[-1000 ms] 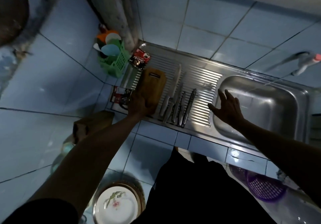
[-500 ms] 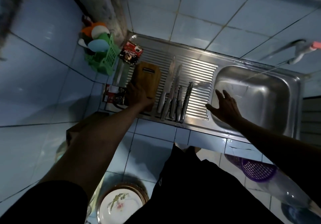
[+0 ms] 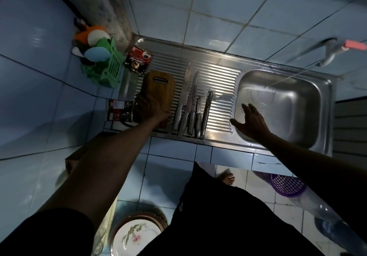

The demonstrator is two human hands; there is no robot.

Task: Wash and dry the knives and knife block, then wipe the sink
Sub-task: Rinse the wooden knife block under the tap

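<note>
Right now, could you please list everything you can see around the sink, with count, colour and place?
Knife block: one, brown wood, lying on drainboard's left part.
Knives: about five, silver, side by side right of block.
Sink: one, steel basin, right.
Sachets: two, red-black, drainboard's left edge.
Basket: one, green, holding coloured utensils, left corner.
Tap: one, pink-tipped, upper right.
Plate: one, white floral, floor.
Purple basket: one, floor.
Left hand: grips block.
Right hand: open, over basin edge.

Only one view is showing here. The head camera is looking steeply down from above, over the person's own arms and body, and facing the tiled wall (image 3: 228, 13). The steel sink (image 3: 282, 104) is lying near, in the middle, and the floor is appearing below.
</note>
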